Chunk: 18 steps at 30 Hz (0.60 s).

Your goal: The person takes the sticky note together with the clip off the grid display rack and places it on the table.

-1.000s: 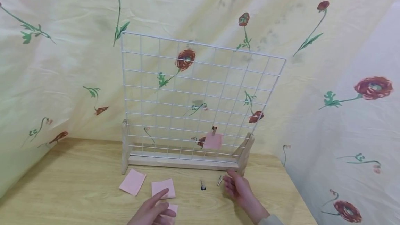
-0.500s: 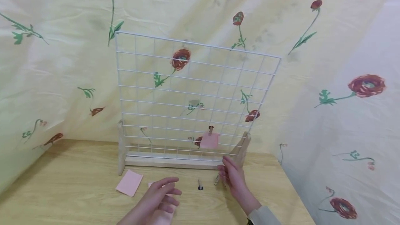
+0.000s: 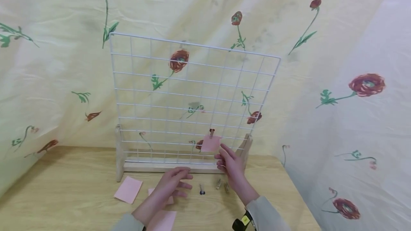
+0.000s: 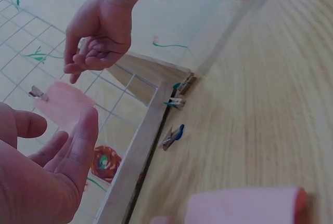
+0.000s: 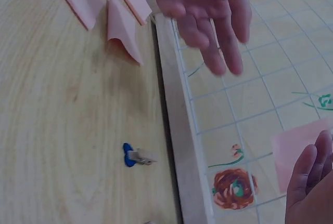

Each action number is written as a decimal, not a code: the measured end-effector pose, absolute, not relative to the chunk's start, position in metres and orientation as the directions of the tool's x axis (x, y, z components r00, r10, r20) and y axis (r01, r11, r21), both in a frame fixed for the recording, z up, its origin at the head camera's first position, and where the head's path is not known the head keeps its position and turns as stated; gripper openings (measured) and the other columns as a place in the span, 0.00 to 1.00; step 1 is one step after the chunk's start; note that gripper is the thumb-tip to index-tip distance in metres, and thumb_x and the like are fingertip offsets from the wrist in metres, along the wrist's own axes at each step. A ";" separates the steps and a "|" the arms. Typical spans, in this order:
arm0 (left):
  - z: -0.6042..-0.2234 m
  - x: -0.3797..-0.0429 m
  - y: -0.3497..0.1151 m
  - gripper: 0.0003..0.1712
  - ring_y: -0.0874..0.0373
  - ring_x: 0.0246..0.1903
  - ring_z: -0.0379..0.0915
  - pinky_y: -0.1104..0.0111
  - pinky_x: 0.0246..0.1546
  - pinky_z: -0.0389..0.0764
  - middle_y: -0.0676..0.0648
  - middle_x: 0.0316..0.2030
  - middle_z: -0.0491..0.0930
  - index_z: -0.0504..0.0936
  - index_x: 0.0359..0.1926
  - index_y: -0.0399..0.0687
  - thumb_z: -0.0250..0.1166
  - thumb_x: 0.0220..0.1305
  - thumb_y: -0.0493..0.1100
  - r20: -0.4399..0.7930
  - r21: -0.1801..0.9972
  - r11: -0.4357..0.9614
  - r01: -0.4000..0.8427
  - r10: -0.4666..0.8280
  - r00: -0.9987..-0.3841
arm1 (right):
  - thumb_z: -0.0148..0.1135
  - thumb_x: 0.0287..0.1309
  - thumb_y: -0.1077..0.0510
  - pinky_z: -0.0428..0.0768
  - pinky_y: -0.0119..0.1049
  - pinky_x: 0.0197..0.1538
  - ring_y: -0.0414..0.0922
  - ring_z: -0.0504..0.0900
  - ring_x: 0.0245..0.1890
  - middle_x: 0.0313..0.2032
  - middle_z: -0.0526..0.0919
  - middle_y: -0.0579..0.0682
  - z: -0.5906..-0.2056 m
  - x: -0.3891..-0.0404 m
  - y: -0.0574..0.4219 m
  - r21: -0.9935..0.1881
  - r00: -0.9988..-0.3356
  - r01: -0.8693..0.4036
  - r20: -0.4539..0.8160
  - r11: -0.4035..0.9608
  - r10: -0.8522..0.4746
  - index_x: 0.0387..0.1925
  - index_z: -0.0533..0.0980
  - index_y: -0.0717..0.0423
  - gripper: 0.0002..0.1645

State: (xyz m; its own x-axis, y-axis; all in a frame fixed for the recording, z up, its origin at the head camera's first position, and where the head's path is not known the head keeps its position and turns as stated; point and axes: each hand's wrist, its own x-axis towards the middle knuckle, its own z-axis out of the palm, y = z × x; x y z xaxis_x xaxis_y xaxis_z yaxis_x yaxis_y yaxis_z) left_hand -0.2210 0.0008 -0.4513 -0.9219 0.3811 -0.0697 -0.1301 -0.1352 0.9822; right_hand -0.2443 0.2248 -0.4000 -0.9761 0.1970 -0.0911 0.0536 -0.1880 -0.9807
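Note:
A pink paper square [image 3: 211, 144] hangs low on a white wire grid, held by a clothespin [image 3: 212, 133] with a dark red top. My right hand [image 3: 233, 168] is raised before the grid, its fingers loosely bent, the index fingertip right at the paper's lower right edge. My left hand [image 3: 171, 184] hovers over the table before the wooden base [image 3: 170, 168], fingers spread and holding nothing. In the left wrist view, the palm of my right hand [image 4: 101, 31] shows nothing in it. The left forearm and hand partly cover a folded pink paper [image 3: 170, 200].
On the table lie a clothespin with a blue top [image 3: 202, 189] and two more clothespins [image 3: 218, 184] to its right. Another pink paper [image 3: 128, 189] lies at the left and one [image 3: 166, 220] near the front. Flowered cloth [image 3: 305, 117] hangs behind the grid.
My right hand has risen from beside the clothespins on the table to the hanging paper. My left hand has moved forward from over the pink papers toward the base. The view has shifted slightly right.

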 end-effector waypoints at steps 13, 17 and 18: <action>-0.439 -0.249 0.027 0.27 0.50 0.38 0.83 0.63 0.30 0.86 0.35 0.54 0.77 0.66 0.66 0.40 0.55 0.71 0.46 -0.047 0.975 -0.195 -0.102 0.264 -0.963 | 0.54 0.68 0.57 0.75 0.24 0.23 0.34 0.72 0.18 0.22 0.81 0.42 -0.389 -0.253 0.216 -0.985 -0.972 -0.040 0.000 -0.167 0.235 0.63 0.70 0.60 0.25; -0.435 -0.260 0.037 0.29 0.48 0.36 0.84 0.61 0.29 0.86 0.33 0.55 0.76 0.64 0.69 0.43 0.56 0.70 0.44 -0.024 0.978 -0.195 -0.075 0.252 -0.967 | 0.55 0.68 0.57 0.75 0.24 0.24 0.35 0.73 0.18 0.22 0.81 0.43 -0.383 -0.255 0.216 -0.987 -0.974 -0.099 0.070 -0.128 0.217 0.64 0.69 0.61 0.26; -0.435 -0.263 0.040 0.29 0.48 0.35 0.84 0.61 0.28 0.86 0.32 0.56 0.75 0.63 0.69 0.43 0.56 0.70 0.43 -0.020 0.979 -0.190 -0.070 0.253 -0.967 | 0.55 0.68 0.57 0.75 0.24 0.24 0.35 0.73 0.19 0.22 0.82 0.43 -0.381 -0.256 0.215 -0.987 -0.975 -0.108 0.082 -0.118 0.207 0.64 0.68 0.60 0.26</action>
